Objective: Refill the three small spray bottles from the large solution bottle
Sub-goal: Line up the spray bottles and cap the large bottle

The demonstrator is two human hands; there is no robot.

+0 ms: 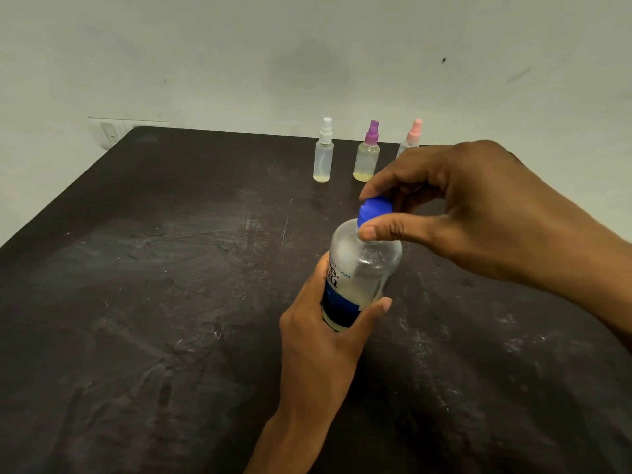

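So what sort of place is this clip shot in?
Probably a plain indoor room, home or small workspace. A worn dark table stands against a bare pale wall with a wall switch plate; nothing marks it as a lab or shop.

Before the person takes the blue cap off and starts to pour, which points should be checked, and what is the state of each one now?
1. Left hand grips the large bottle firmly: ok.
2. Right hand pinches the blue cap: ok.
3. Cap already off: not ok, it sits on the neck.
4. Spray tops removed from white-topped bottle, purple-topped bottle and pink-topped bottle: not ok, all on.
5. Small bottles upright on the table: ok.
6. Solution enough for all three: cannot tell.
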